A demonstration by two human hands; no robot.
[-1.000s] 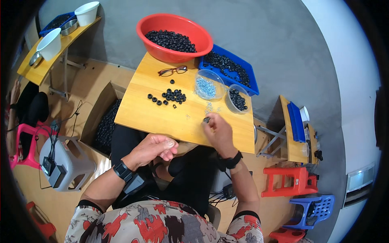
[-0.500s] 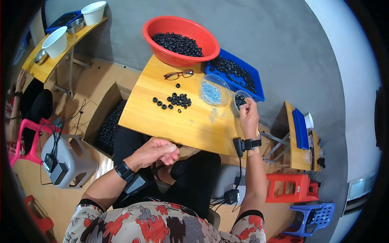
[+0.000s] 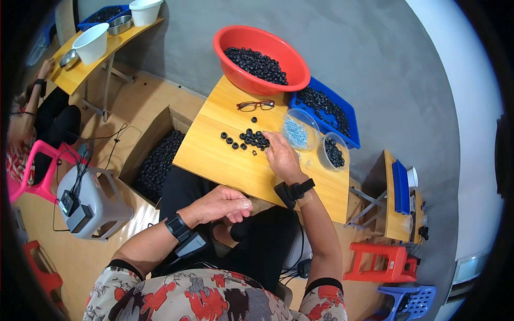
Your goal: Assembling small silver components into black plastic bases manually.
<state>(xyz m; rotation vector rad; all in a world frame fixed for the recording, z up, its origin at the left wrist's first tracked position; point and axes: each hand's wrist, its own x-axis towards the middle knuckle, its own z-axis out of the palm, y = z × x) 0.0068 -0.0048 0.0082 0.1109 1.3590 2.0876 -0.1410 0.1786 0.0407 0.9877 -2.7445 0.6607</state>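
My left hand [image 3: 225, 205] hovers above my lap, just off the table's near edge, with thumb and curled fingers pressed together. Whatever may be between them is hidden. Over the table, my right hand [image 3: 282, 155] reaches to a loose cluster of small black round parts with holes [image 3: 250, 136], its fingers stretched out and their tips at the cluster's right side. To the right of that hand stand a clear tub of small silvery-blue metal pieces [image 3: 295, 132] and a smaller clear cup of black parts [image 3: 334, 153]. A few metal pieces lie loose in front of the tub.
A red basin [image 3: 225, 64] full of black parts and a blue tray [image 3: 350, 120] stand at the table's [image 3: 209, 155] far side. Eyeglasses [image 3: 255, 106] lie nearby. On the floor left is a cardboard box [image 3: 134, 167] of black parts. Another person's hand [image 3: 46, 69] shows far left.
My right hand has moved left from the small cup to the black parts on the table. My left hand stays closed above my lap. The whole view has shifted slightly.
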